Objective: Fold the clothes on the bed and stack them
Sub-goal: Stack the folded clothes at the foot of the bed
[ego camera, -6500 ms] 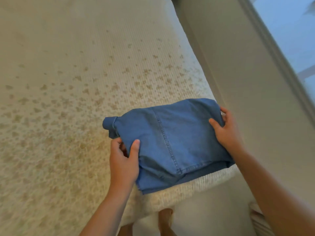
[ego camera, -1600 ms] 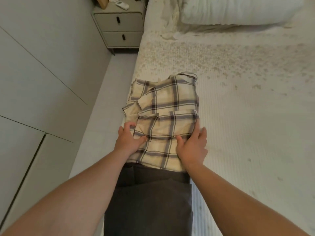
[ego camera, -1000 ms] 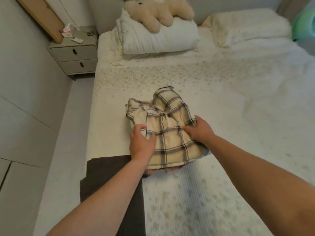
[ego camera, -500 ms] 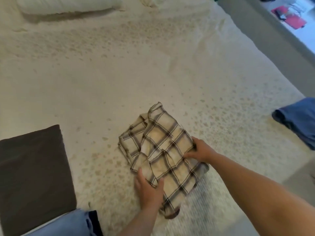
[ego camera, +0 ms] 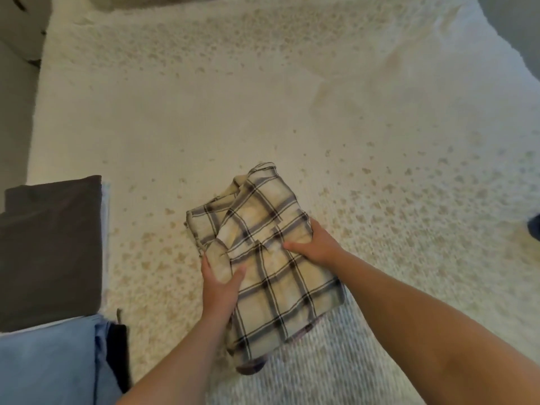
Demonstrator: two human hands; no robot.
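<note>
Cream speckled bedspread [ego camera: 263, 112] already carries your folded dark grey cloth [ego camera: 49, 247] and light blue denim [ego camera: 46, 361]. Both your left hand [ego camera: 219, 285] and right hand [ego camera: 318, 247] pinch the folded cream plaid shirt [ego camera: 268, 258], thumbs on top, so stacking looks left.

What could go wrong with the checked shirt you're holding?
The folded plaid shirt could come undone: the left hand and right hand grip only its two side edges, so the loose collar end may flop open when lifted. It also lies near the bed's front edge, so the near end could slide off. Set down crooked, it might topple the folded dark grey garment pile.
</note>
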